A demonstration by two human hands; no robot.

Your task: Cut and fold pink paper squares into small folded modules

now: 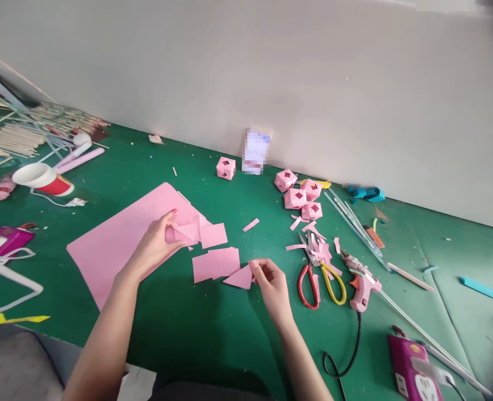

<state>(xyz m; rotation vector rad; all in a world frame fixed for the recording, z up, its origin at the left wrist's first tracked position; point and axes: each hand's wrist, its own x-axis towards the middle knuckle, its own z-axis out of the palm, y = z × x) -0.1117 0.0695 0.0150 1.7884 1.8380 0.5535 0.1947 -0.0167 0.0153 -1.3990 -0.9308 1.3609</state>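
My left hand (pixel 157 242), over the big pink sheet (pixel 117 250), is closed on a folded pink paper piece (pixel 186 231) between thumb and fingers. A pink paper rectangle (pixel 214 236) lies just right of it. Thumb and fingers of my right hand (pixel 274 284) pinch the corner of a pink paper card (pixel 240 277), whose visible part looks triangular. That card meets or overlaps flat pink rectangles (pixel 223 262) on the green table. Scissors (pixel 313 267) with one red and one yellow handle lie open right of my right hand, on pink paper scraps (pixel 324 253).
Several folded pink paper balls (pixel 295 198) sit by the wall, another ball (pixel 226 168) stands apart. A phone (pixel 255 150) leans there. At right are a pink glue gun (pixel 361 284) and purple power strip (pixel 413 367); at left, a paper cup (pixel 44 179) and sticks (pixel 15 139).
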